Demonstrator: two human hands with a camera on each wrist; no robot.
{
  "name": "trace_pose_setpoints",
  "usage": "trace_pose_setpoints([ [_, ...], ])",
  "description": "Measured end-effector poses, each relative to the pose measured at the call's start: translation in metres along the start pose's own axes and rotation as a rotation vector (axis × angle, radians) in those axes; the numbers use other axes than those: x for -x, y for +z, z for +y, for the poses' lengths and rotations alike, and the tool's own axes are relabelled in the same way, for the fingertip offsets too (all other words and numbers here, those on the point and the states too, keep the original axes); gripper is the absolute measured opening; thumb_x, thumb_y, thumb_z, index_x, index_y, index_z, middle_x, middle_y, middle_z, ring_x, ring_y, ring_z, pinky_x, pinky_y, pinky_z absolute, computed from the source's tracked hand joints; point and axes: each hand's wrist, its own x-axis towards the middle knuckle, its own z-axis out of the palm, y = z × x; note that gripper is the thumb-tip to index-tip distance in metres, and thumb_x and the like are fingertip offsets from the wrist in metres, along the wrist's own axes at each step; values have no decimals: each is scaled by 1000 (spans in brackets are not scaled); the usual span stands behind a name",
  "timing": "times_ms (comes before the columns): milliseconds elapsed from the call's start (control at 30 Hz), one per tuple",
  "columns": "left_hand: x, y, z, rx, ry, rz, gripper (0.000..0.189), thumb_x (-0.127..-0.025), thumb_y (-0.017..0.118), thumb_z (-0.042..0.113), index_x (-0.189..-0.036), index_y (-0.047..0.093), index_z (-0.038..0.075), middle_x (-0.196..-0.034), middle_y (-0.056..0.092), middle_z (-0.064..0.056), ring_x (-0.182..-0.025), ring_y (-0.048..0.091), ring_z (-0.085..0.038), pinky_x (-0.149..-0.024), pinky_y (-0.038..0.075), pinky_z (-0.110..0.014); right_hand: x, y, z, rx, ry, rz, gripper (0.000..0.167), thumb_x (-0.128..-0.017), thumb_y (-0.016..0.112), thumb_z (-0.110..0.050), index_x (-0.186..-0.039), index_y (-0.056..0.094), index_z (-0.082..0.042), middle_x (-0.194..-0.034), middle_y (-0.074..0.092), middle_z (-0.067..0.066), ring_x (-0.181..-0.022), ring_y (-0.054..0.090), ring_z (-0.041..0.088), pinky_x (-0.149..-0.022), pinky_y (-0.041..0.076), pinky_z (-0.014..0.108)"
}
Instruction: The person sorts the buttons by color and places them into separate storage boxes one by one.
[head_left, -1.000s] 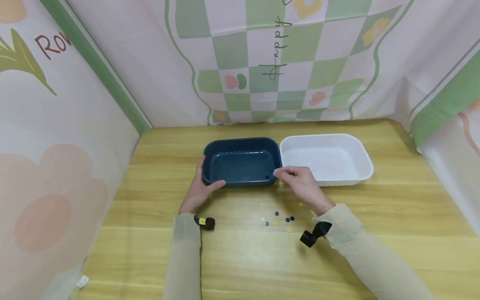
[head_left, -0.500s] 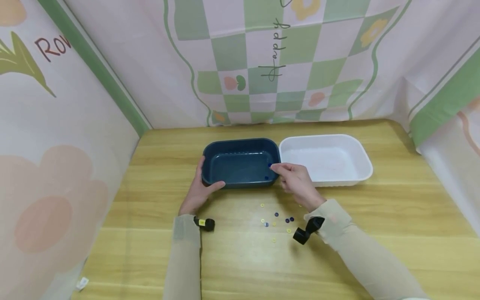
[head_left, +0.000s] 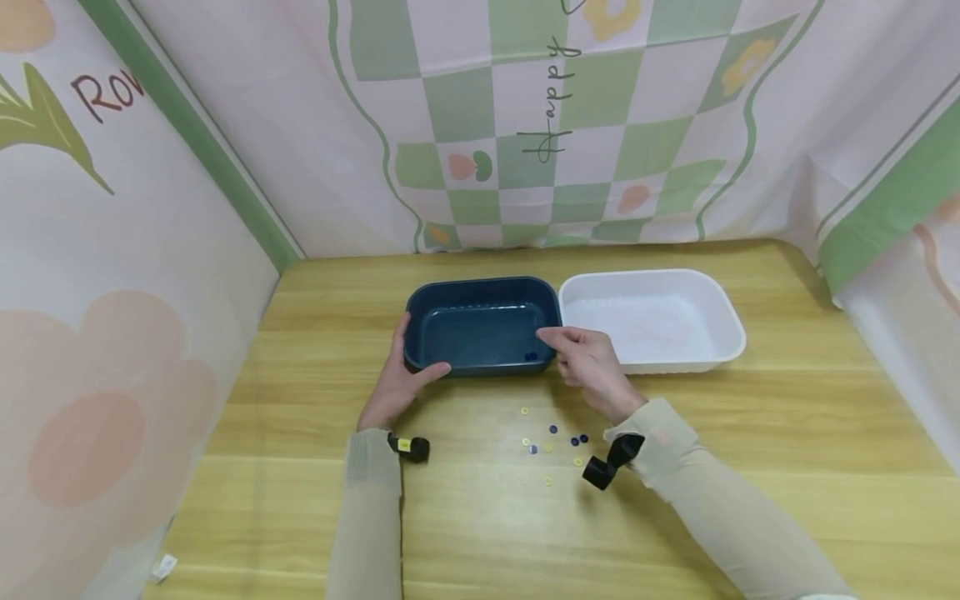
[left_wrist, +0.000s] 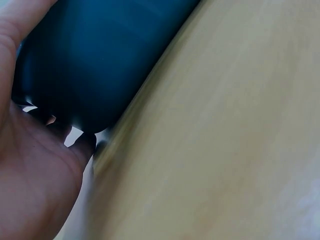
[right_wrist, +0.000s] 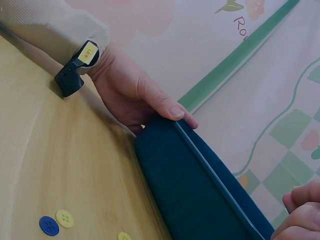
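Observation:
My left hand [head_left: 396, 382] grips the near left corner of a dark teal-blue plastic bin [head_left: 480, 369], thumb on the rim and fingers round the end wall. The right wrist view shows this left hand [right_wrist: 132, 92] holding the bin [right_wrist: 185, 175] too. Over the bin's right end is my right hand [head_left: 592, 365], thumb and index finger together with nothing visible between them. Beneath those fingertips, blue buttons [head_left: 531, 357] lie close together on the bin floor. On the wood in front are several blue buttons [head_left: 553, 429] and yellow buttons [head_left: 548, 481].
A white bin [head_left: 726, 346] stands right beside the dark one, under my right wrist's far side. The wooden table [head_left: 315, 350] meets patterned cloth [head_left: 525, 200] at the back and sides. Black wrist cameras [head_left: 600, 472] sit close above the table.
My right hand has moved slightly left over the dark bin and let go of a blue button, which now lies beside the one in there. My left hand stays put.

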Motion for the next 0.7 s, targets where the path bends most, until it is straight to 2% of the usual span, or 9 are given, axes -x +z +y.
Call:
trace_pose_setpoints([
  [133, 0, 0, 0, 5, 9, -2, 106, -76, 82, 45, -151, 7, 51, -157, 6, 24, -147, 6, -19, -115, 13, -55, 1, 0, -1, -3, 1, 5, 50, -96, 61, -39, -128, 60, 0, -58, 37, -4, -44, 34, 11, -45, 26, 25],
  [300, 0, 1, 1, -3, 12, -6, 107, -75, 81, 49, -151, 6, 52, -157, 5, 24, -147, 6, -19, -115, 14, -55, 2, -3, -2, -7, 3, 11, 51, -95, 62, -40, -128, 60, -1, -58, 38, -4, -44, 35, 11, -45, 25, 25],
  [467, 0, 2, 1, -6, 9, -9, 105, -77, 81, 45, -150, 6, 53, -157, 6, 23, -147, 6, -20, -114, 14, -57, 5, -7, -1, 28, -29, 23, 51, -95, 62, -41, -126, 61, 0, -58, 39, -4, -45, 35, 11, -45, 27, 24],
  [567, -1, 3, 1, -7, 10, -13, 104, -78, 80, 45, -151, 6, 52, -158, 5, 22, -147, 6, -21, -114, 14, -57, 7, -8, 0, 168, -110, 52, 46, -95, 62, -41, -121, 66, -2, -59, 44, -2, -49, 39, 12, -46, 32, 24],
  [700, 0, 1, 0, -7, 0, -6, 104, -78, 80, 45, -150, 6, 53, -158, 5, 21, -147, 6, -21, -114, 14, -58, 11, -8, 0, 434, -247, 58, 35, -96, 62, -36, -111, 71, -5, -65, 52, 4, -57, 45, 17, -51, 38, 27],
])
